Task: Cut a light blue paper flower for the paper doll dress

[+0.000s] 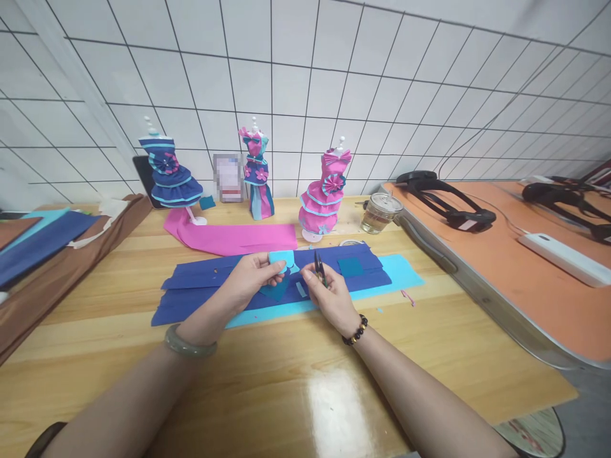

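Note:
My left hand [260, 275] pinches a small light blue piece [281, 259] between thumb and fingers. Close by on the right, my right hand [327, 289] has its fingers closed round small dark scissors [319, 266], blades pointing up and away; its thumb and forefinger come near the light blue piece. Under both hands lie dark blue sheets [191, 296] over a light blue sheet [405, 270]. A teal square [351, 266] rests on the dark blue to the right, and another teal piece [275, 289] is partly below my left hand.
Three small dress forms stand at the back: blue [174, 181], mixed [258, 175] and pink [324, 197]. A pink strip [233, 239] lies before them. At the right are a lidded cup [379, 214], black headsets [449, 203] and a white power strip [570, 257]. Brown cloth [102, 248] lies left.

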Demonstrator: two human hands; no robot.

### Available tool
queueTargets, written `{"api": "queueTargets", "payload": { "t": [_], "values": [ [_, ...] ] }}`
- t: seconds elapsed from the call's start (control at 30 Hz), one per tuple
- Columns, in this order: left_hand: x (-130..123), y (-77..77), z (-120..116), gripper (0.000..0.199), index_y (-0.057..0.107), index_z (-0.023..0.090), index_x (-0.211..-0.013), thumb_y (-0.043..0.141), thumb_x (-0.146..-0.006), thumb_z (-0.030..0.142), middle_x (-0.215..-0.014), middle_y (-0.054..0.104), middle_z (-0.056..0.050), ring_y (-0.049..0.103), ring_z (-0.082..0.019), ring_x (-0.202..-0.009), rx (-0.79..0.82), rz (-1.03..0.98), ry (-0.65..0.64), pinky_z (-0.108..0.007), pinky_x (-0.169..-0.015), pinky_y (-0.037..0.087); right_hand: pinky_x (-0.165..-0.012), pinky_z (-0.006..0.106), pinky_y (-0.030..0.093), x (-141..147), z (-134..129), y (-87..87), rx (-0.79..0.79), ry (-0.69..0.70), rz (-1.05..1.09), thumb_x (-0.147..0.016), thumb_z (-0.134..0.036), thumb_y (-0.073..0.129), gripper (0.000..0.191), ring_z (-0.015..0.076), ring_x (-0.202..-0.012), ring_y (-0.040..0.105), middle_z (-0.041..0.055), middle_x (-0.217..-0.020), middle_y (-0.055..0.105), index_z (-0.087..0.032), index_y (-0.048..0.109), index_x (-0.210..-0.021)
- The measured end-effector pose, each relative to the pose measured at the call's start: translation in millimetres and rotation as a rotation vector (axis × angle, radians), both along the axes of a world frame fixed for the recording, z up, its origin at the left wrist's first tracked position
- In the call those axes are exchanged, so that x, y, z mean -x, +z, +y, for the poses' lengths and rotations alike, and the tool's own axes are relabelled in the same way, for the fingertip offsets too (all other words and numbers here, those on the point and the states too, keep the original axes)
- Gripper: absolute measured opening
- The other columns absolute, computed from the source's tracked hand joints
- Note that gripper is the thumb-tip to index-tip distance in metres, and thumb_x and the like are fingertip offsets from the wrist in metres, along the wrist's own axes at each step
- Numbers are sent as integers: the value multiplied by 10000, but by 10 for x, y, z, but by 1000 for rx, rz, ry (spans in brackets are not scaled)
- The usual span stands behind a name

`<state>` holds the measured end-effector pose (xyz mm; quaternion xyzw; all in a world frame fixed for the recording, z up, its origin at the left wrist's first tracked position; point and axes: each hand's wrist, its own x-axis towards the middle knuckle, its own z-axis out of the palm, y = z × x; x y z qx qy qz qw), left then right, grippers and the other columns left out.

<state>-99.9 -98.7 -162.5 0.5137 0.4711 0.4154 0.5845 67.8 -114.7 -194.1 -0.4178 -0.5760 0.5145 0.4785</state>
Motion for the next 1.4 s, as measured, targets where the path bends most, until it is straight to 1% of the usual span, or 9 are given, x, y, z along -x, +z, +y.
{"api": "queueTargets", "payload": {
  "t": [0.13,0.27,0.47,0.63,0.8,0.9,1.03,1.17,1.4],
  "values": [
    [0,4,5,214,563,134,-676,616,-679,341,-594,546,16,481,-87,-552,-76,-10,44,-219,-560,373,-376,192,222,9,-47,36,91,253,6,-835,-508,350,388,58,-400,250,-72,-482,292,-158,514,-801],
    [5,-20,13,214,562,135,-689,605,-696,345,-616,552,10,487,-92,-571,-120,-22,69,-225,-579,384,-357,188,222,17,-67,87,179,319,5,-854,-528,247,458,57,-371,243,-76,-462,282,-157,498,-761],
    [-15,-40,-3,216,566,133,-719,602,-701,345,-630,558,4,498,-99,-587,-128,-7,53,-229,-592,391,-338,185,207,21,-63,139,243,314,32,-848,-527,255,436,52,-340,230,-88,-455,273,-163,484,-780],
    [-33,-11,-36,204,563,139,-726,609,-696,336,-612,550,13,493,-94,-574,-112,-21,31,-223,-586,388,-342,183,230,4,-56,121,251,303,43,-846,-533,260,436,48,-325,280,-86,-461,323,-161,485,-815],
    [-41,19,-49,187,549,143,-697,609,-699,320,-617,542,14,495,-89,-582,-48,-107,24,-219,-588,391,-338,178,242,-6,-59,128,240,338,44,-859,-521,240,454,48,-315,299,-82,-438,341,-153,499,-801],
    [-52,24,-54,184,559,137,-723,615,-692,310,-635,540,9,498,-88,-589,6,-154,11,-223,-593,398,-334,179,265,-6,-66,139,241,356,56,-865,-516,224,461,54,-311,317,-78,-427,359,-152,500,-804],
    [-74,27,-69,196,574,129,-737,626,-674,306,-660,554,-5,507,-97,-608,41,-155,-31,-233,-600,404,-334,178,271,-8,-65,126,225,346,46,-864,-524,215,477,57,-318,340,-69,-439,384,-149,503,-807],
    [-88,34,-80,198,578,124,-726,636,-659,301,-687,567,-12,510,-104,-631,37,-119,-39,-254,-636,413,-342,186,281,-16,-52,104,212,343,39,-859,-534,209,483,61,-326,355,-65,-456,393,-151,501,-811],
    [-94,40,-85,164,576,136,-693,632,-654,286,-673,586,-3,532,-112,-646,17,-137,-30,-268,-683,423,-345,189,273,-13,-48,103,216,341,30,-857,-539,198,494,63,-326,344,-65,-454,388,-152,500,-809]
  ]
}}
